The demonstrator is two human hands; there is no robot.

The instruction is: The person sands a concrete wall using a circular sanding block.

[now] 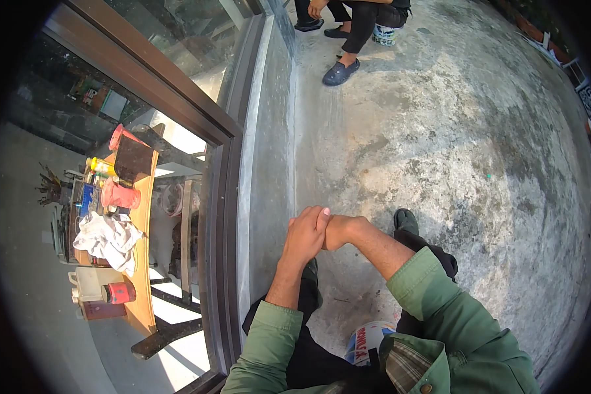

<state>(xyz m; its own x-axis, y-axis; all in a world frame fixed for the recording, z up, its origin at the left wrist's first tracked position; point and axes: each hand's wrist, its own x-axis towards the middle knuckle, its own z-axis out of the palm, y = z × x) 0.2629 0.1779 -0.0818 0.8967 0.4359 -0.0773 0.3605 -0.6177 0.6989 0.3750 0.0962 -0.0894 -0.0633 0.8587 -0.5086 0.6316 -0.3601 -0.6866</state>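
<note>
Concrete ground, lg. & blotchy w/ dark stains, takes up most of the R side. Brown window frame runs down the L, w/ a pale concrete ledge alongside. Past the frame, a wooden table w/ assorted stuff on top.

Green jacket on the wearer, sleeves down to approx. the wrists, both forearms fwd. Step in hand, my read: a pause, hands resting, no tool or part being worked. Any next move w/ an object calls for unclasping first, since neither hand is free as is.

Another person sits up top, partly cut off by the frame edge, on a small printed tub.

Nearest loose item to the hands: a printed bucket, low ctr., below the hands & well apart from them, between the wearer's legs; prob. the seat, can't confirm. Looks white & blue w/ bold red lettering, curved side; jacket hides the rest.

On the table: crumpled white cloth, pinkish container.

Hands, approx. ctr.: L hand wraps the R hand, fingers bent round it, thumb laid across. R hand's fingers mostly hidden, so can't tell if curled or straight.

Smallest: red tin, nr. the table edge.
</note>
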